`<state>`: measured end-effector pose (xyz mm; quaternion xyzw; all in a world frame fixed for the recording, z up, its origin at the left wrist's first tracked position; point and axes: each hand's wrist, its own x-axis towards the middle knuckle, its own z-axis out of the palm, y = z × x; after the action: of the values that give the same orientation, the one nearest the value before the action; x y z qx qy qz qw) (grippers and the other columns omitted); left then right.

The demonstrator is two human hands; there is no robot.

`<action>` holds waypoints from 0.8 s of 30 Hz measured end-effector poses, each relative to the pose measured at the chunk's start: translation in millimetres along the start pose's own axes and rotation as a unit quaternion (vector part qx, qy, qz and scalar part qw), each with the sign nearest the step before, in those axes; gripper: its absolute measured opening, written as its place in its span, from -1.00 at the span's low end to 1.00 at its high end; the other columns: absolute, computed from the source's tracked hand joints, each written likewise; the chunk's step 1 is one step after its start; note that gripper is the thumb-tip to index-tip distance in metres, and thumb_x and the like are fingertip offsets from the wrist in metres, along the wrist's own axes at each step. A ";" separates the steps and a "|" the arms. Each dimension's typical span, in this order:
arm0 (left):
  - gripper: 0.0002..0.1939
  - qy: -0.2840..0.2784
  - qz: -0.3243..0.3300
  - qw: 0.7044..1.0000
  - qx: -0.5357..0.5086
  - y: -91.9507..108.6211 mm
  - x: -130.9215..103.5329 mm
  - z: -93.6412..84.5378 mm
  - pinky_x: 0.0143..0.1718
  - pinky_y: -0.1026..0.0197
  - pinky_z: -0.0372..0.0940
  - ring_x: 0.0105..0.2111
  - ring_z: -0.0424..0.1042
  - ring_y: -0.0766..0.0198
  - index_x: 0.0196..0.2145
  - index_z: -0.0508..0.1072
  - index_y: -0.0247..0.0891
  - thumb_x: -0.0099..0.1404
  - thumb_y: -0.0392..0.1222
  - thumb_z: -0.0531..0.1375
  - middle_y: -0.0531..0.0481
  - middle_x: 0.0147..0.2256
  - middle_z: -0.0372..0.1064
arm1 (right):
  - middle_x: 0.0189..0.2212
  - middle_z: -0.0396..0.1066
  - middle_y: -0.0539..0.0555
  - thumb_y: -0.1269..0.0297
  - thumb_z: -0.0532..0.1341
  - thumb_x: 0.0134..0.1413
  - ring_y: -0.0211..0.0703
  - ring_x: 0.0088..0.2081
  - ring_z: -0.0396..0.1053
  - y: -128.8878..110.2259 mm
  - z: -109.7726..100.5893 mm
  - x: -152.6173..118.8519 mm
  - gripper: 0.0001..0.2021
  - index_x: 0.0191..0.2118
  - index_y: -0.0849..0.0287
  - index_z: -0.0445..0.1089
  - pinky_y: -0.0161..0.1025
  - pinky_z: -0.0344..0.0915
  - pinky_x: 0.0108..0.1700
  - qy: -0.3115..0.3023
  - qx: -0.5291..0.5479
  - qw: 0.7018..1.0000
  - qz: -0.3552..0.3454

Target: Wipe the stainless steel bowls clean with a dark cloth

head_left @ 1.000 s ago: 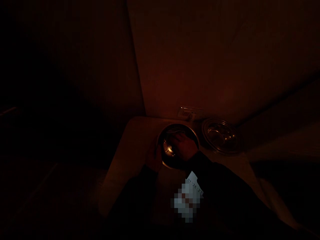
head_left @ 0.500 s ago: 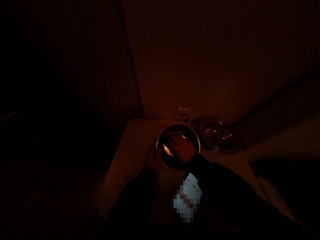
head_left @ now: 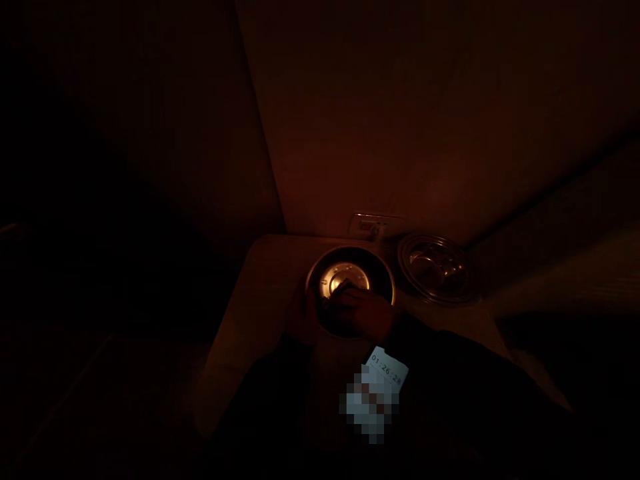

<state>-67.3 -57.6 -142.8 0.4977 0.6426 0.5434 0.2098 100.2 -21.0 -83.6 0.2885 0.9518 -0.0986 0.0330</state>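
Note:
A round, deep metal bowl [head_left: 391, 277] stands on a small table, its shiny bottom catching a warm light. My left hand [head_left: 301, 320] is closed against the bowl's left side, thumb by the rim. Inside, my right hand [head_left: 364, 310] reaches in from the right, with curled fingers low over the near part of the bottom. Under those fingers is a dark, cloth-like thing [head_left: 344, 287], mostly hidden and too dim to name surely.
A round, shiny ringed lid or dish [head_left: 425, 267] lies right of the bowl. Behind, a socket plate [head_left: 377, 223] is on the wall. The wooden tabletop [head_left: 260, 287] meets the wall. A lit display with a timer [head_left: 387, 370] shows below my right forearm. The room is very dark.
My right hand has moved toward me within the bowl, uncovering the bright far part of its bottom. My left hand stays at the bowl's left side.

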 end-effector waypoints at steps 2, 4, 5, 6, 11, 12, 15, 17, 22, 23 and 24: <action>-0.44 -0.005 0.002 1.000 -0.007 0.0 0.0 0.1 0.08 0.16 0.32 0.07 0.42 0.11 0.10 0.42 -0.32 0.39 0.12 -0.05 -0.22 0.05 0.44 | 0.05 0.43 0.04 0.46 0.22 0.17 -0.04 0.10 0.30 5.6 0.1 -7.7 -0.76 -0.10 0.05 0.51 -0.06 0.29 0.08 -0.013 -0.001 1.000 -0.010; -0.43 -0.011 -0.002 1.000 -0.020 -0.3 0.3 0.0 0.10 0.15 0.30 0.09 0.40 0.11 0.11 0.41 -0.30 0.39 0.13 -0.05 -0.21 0.07 0.42 | 0.02 0.45 0.05 0.48 0.23 0.14 -0.03 0.07 0.32 7.8 0.9 -10.2 -0.77 -0.12 0.06 0.52 -0.07 0.32 0.05 -0.015 -0.004 1.000 -0.011; -0.43 -0.012 -0.008 1.000 -0.026 -0.2 0.5 -0.2 0.11 0.13 0.30 0.10 0.39 0.10 0.11 0.41 -0.30 0.38 0.13 -0.05 -0.22 0.08 0.42 | 0.01 0.44 0.06 0.48 0.23 0.15 -0.03 0.07 0.32 7.1 1.8 -9.3 -0.77 -0.12 0.07 0.52 -0.06 0.31 0.05 -0.012 -0.005 1.000 -0.009; -0.43 -0.011 -0.014 0.999 -0.028 -0.1 0.7 -0.7 0.12 0.12 0.29 0.11 0.38 0.09 0.12 0.40 -0.31 0.38 0.13 -0.05 -0.23 0.08 0.41 | 0.02 0.44 0.07 0.47 0.22 0.16 -0.04 0.08 0.30 5.2 2.9 -7.0 -0.76 -0.10 0.07 0.51 -0.06 0.30 0.06 -0.006 -0.006 1.000 -0.006; -0.47 -0.023 -0.025 0.999 -0.015 0.4 1.2 -3.4 0.11 0.13 0.30 0.10 0.40 0.10 0.14 0.39 -0.30 0.39 0.05 -0.04 -0.21 0.09 0.40 | 0.13 0.34 0.14 0.41 0.11 0.27 -0.02 0.17 0.20 -11.9 2.9 16.4 -0.71 0.04 0.08 0.44 -0.04 0.25 0.12 0.041 -0.007 0.998 0.037; -0.48 -0.024 -0.023 0.999 -0.011 0.1 1.2 -3.5 0.11 0.14 0.30 0.11 0.39 0.11 0.14 0.39 -0.29 0.39 0.03 -0.04 -0.19 0.10 0.40 | 0.15 0.32 0.15 0.40 0.10 0.28 -0.01 0.17 0.20 -13.9 0.6 21.5 -0.70 0.05 0.09 0.43 -0.04 0.25 0.12 0.050 -0.005 0.998 0.050; -0.51 -0.014 -0.015 1.000 -0.002 -1.6 1.6 -2.4 0.10 0.18 0.31 0.11 0.39 0.15 0.14 0.40 -0.27 0.39 -0.01 -0.03 -0.15 0.10 0.40 | 0.13 0.32 0.20 0.39 0.09 0.27 0.02 0.15 0.21 -13.1 -8.7 33.6 -0.67 0.10 0.10 0.39 -0.04 0.28 0.08 0.077 -0.003 0.991 0.105; -0.53 -0.009 -0.013 1.000 0.000 -2.7 1.8 -1.2 0.08 0.21 0.32 0.10 0.41 0.16 0.12 0.41 -0.27 0.40 -0.02 -0.03 -0.14 0.08 0.42 | 0.10 0.32 0.25 0.37 0.09 0.26 0.07 0.11 0.23 -8.8 -13.5 38.5 -0.64 0.14 0.13 0.35 -0.05 0.31 0.03 0.097 -0.004 0.982 0.160; -0.51 -0.008 -0.015 1.000 -0.017 -3.5 1.5 -0.4 0.11 0.17 0.30 0.12 0.38 0.14 0.13 0.41 -0.29 0.40 0.00 -0.02 -0.18 0.09 0.41 | 0.13 0.27 0.27 0.35 0.07 0.25 0.11 0.12 0.22 -6.4 -13.4 45.2 -0.60 0.18 0.14 0.29 -0.05 0.31 0.02 0.121 0.005 0.962 0.243; -0.51 -0.009 -0.023 0.999 -0.020 -3.2 1.6 -0.8 0.11 0.15 0.30 0.12 0.38 0.13 0.13 0.41 -0.29 0.39 0.00 -0.02 -0.19 0.09 0.41 | 0.15 0.26 0.26 0.36 0.07 0.25 0.11 0.13 0.21 -8.5 -12.1 45.8 -0.60 0.18 0.14 0.30 -0.04 0.29 0.05 0.118 0.010 0.965 0.235; -0.51 -0.008 -0.031 0.999 -0.023 -2.7 1.7 -1.3 0.11 0.14 0.30 0.12 0.38 0.12 0.13 0.41 -0.30 0.39 0.00 -0.02 -0.20 0.09 0.40 | 0.16 0.26 0.24 0.36 0.07 0.25 0.09 0.14 0.21 -10.9 -10.8 45.9 -0.61 0.17 0.14 0.31 -0.03 0.27 0.08 0.111 0.017 0.969 0.220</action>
<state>-70.2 -56.5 -144.4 0.4765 0.6435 0.5474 0.2433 55.9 -2.7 -76.8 0.5002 0.8610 -0.0723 -0.0570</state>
